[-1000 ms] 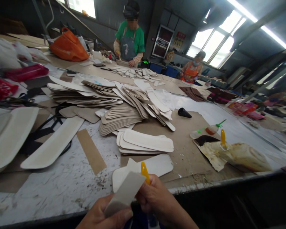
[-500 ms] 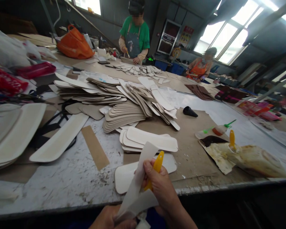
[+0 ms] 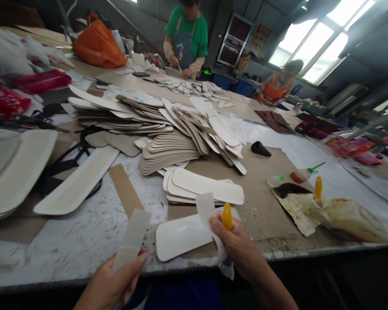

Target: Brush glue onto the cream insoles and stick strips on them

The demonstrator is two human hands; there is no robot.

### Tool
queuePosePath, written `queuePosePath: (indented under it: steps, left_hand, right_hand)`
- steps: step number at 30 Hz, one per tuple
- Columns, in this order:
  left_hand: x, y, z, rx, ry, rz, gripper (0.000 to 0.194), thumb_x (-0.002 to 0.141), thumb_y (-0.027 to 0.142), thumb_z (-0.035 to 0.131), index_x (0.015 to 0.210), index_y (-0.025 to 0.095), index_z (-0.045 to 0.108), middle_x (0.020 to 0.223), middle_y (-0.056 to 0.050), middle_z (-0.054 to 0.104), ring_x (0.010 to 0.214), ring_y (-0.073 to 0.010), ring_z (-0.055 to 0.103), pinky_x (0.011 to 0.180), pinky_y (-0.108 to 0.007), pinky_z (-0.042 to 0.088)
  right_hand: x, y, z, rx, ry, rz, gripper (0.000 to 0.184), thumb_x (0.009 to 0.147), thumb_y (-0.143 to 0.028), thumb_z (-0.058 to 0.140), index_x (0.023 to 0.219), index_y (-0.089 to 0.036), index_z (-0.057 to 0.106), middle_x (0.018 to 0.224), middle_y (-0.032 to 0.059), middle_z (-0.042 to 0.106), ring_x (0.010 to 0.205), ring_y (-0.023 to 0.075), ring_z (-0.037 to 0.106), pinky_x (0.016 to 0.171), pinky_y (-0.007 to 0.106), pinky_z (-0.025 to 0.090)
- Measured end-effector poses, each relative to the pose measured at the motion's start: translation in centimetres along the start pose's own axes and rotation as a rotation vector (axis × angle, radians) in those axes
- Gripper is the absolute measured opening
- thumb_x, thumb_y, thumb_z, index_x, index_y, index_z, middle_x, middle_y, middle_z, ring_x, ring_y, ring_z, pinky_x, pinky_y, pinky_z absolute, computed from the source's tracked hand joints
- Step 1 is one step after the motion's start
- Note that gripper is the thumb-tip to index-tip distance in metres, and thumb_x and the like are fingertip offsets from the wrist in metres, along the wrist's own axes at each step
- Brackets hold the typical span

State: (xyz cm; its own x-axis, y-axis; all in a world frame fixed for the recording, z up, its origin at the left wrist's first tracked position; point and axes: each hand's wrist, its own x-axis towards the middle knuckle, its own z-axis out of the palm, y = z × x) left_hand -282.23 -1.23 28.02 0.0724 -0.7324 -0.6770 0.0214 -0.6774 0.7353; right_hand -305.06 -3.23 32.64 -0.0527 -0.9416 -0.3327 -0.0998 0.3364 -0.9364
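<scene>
My left hand [image 3: 114, 277] is closed with the thumb pinching a pale, slightly see-through strip [image 3: 137, 228], bent over near the thumb. To its right, over the table's front edge, my right hand [image 3: 234, 241] grips a yellow-handled brush [image 3: 226, 216] with the handle up. Between that thumb and fingers is another length of white strip [image 3: 205, 206], curling down under the hand. Whether the two lengths join is hidden. A white rounded panel [image 3: 183, 237] lies flat between my hands, partly covered by the right one. Behind it is a short stack of similar panels [image 3: 210, 186].
Fanned piles of beige-edged panels [image 3: 170, 150] fill the middle. More white pieces [image 3: 22, 168] lie left, near a tan strip [image 3: 126, 189]. At right are a glue-stained bag [image 3: 349, 217], a second yellow handle [image 3: 318, 188] and a black cone [image 3: 261, 149]. Two people work beyond.
My hands have moved apart: the left went left with its strip, the right slightly right with brush and strip. The panel between them shows more. The view has shifted slightly.
</scene>
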Motion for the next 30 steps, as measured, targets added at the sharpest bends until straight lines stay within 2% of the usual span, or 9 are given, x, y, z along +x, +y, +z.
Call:
queuePosePath:
  steps: [2,5,7,9,13,16,21,25,30]
  left_hand:
    - [0.1,0.9,0.5,-0.015,-0.014,0.037,0.058,0.050,0.062,0.071,0.084,0.017,0.058,0.036,0.009,0.040,0.031,-0.0088,0.031,0.037,-0.020,0.017]
    - [0.6,1.6,0.8,0.057,-0.092,0.055,0.048,0.056,0.062,0.066,0.067,0.017,0.053,0.038,0.007,0.043,0.034,-0.0081,0.035,0.038,-0.020,0.020]
    - [0.9,1.8,0.9,0.110,-0.146,0.053,0.046,0.059,0.060,0.064,0.058,0.018,0.048,0.040,0.005,0.045,0.036,-0.0072,0.037,0.040,-0.020,0.023]
    - [1.1,1.9,0.9,0.135,-0.176,0.049,0.042,0.060,0.056,0.064,0.058,0.017,0.047,0.042,0.005,0.047,0.038,-0.0070,0.038,0.041,-0.020,0.025]
    - [1.4,2.3,0.9,0.156,-0.198,0.040,0.037,0.063,0.051,0.062,0.059,0.017,0.048,0.044,0.006,0.046,0.040,-0.0069,0.038,0.043,-0.019,0.025]
    - [1.6,2.6,0.9,0.158,-0.218,0.026,0.039,0.061,0.053,0.061,0.055,0.018,0.046,0.043,0.006,0.043,0.040,-0.0069,0.037,0.042,-0.020,0.024]
    - [2.1,2.7,0.8,0.173,-0.232,0.008,0.039,0.059,0.055,0.059,0.054,0.018,0.046,0.043,0.006,0.043,0.039,-0.0075,0.036,0.042,-0.021,0.024]
    - [2.3,2.6,0.8,0.192,-0.219,0.005,0.038,0.061,0.054,0.058,0.055,0.018,0.047,0.044,0.006,0.044,0.040,-0.0075,0.036,0.042,-0.021,0.025]
    - [2.6,2.9,1.3,0.228,-0.171,-0.006,0.043,0.056,0.058,0.062,0.056,0.018,0.047,0.041,0.006,0.043,0.038,-0.0076,0.035,0.041,-0.021,0.024]
  right_hand:
    - [0.3,-0.7,-0.6,-0.144,-0.221,0.019,0.040,0.076,-0.055,0.059,0.066,-0.019,0.046,0.059,-0.0050,0.037,0.054,0.0092,0.031,0.048,0.020,0.028]
    - [1.4,-1.9,-0.9,-0.386,-0.509,0.002,0.032,0.081,-0.043,0.053,0.062,-0.018,0.047,0.058,-0.0050,0.037,0.053,0.0090,0.030,0.047,0.020,0.025]
    - [2.5,-2.6,-0.5,-0.541,-0.621,-0.032,0.029,0.081,-0.036,0.052,0.059,-0.018,0.046,0.056,-0.0054,0.037,0.052,0.0087,0.031,0.047,0.020,0.024]
    - [3.8,-3.0,0.4,-0.690,-0.682,-0.047,0.028,0.079,-0.029,0.054,0.055,-0.019,0.044,0.051,-0.0063,0.038,0.048,0.0080,0.031,0.043,0.020,0.023]
    - [5.9,-3.1,2.2,-0.917,-0.660,-0.098,0.030,0.073,-0.020,0.061,0.048,-0.019,0.045,0.043,-0.0072,0.037,0.040,0.0074,0.031,0.039,0.021,0.020]
    - [6.8,-3.2,2.9,-1.034,-0.633,-0.148,0.031,0.075,-0.021,0.063,0.048,-0.019,0.050,0.043,-0.0060,0.041,0.040,0.0079,0.034,0.039,0.021,0.021]
    - [7.3,-3.6,3.2,-1.132,-0.667,-0.121,0.016,0.077,-0.026,0.062,0.064,-0.017,0.066,0.054,-0.0001,0.055,0.047,0.0112,0.043,0.044,0.022,0.026]
    - [7.8,-3.6,3.1,-1.250,-0.737,-0.101,0.024,0.082,-0.033,0.055,0.082,-0.015,0.071,0.070,0.0059,0.066,0.055,0.0135,0.050,0.048,0.022,0.028]
    - [7.9,-3.4,3.4,-1.297,-0.733,-0.111,0.027,0.082,-0.034,0.054,0.088,-0.014,0.071,0.078,0.0094,0.070,0.064,0.0171,0.057,0.050,0.024,0.028]
